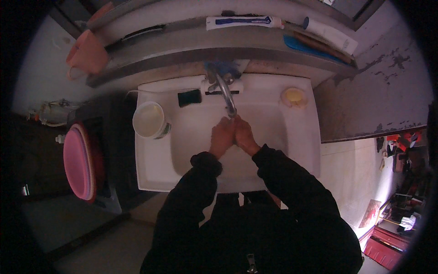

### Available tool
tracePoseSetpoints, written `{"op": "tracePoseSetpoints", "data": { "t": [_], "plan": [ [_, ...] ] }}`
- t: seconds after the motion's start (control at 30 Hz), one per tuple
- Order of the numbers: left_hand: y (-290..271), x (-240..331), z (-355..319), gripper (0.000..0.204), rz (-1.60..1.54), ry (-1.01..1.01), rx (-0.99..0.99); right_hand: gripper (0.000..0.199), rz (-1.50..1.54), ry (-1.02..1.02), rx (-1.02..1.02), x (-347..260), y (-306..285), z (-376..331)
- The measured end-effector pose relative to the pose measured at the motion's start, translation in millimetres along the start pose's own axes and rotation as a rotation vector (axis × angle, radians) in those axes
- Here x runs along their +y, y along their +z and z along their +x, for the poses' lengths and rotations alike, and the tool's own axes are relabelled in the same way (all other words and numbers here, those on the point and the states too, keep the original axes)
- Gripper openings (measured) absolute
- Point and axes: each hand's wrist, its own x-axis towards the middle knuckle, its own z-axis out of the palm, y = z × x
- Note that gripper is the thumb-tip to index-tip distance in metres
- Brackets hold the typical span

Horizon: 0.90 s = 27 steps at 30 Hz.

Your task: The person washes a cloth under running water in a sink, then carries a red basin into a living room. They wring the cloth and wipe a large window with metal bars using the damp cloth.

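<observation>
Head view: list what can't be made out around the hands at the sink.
- Palms of the left hand and right hand: pressed together, so anything between them is hidden.
- Water from the faucet: too dim to tell if it runs.
- Sink drain: covered by the hands.
- White cup contents: too blurred.

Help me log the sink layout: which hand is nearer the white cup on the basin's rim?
Left. The left hand is under the faucet, on the side of the white cup. The right hand presses against it on the far side, further from the cup.
</observation>
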Motion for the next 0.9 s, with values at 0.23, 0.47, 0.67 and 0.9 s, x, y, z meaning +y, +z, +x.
{"op": "tracePoseSetpoints", "data": {
  "t": [0.23,0.47,0.67,0.9],
  "plan": [
    [-1,-12,-13,0.015,-0.524,-0.414,0.163,0.029,-0.763,-0.585,-0.208,-53,-61,4],
    [-30,-54,-56,0.028,-0.135,-0.173,0.003,0.045,-0.203,0.220,-0.148,-34,-78,5],
    [-7,-33,-40,0.044,-0.440,-0.113,0.033,0.040,-0.039,0.025,-0.138,-21,-72,5],
    [-11,-18,-14,0.026,-0.877,-0.484,-0.450,0.042,-0.004,0.218,-0.210,-85,-102,-3]
  ]
}}
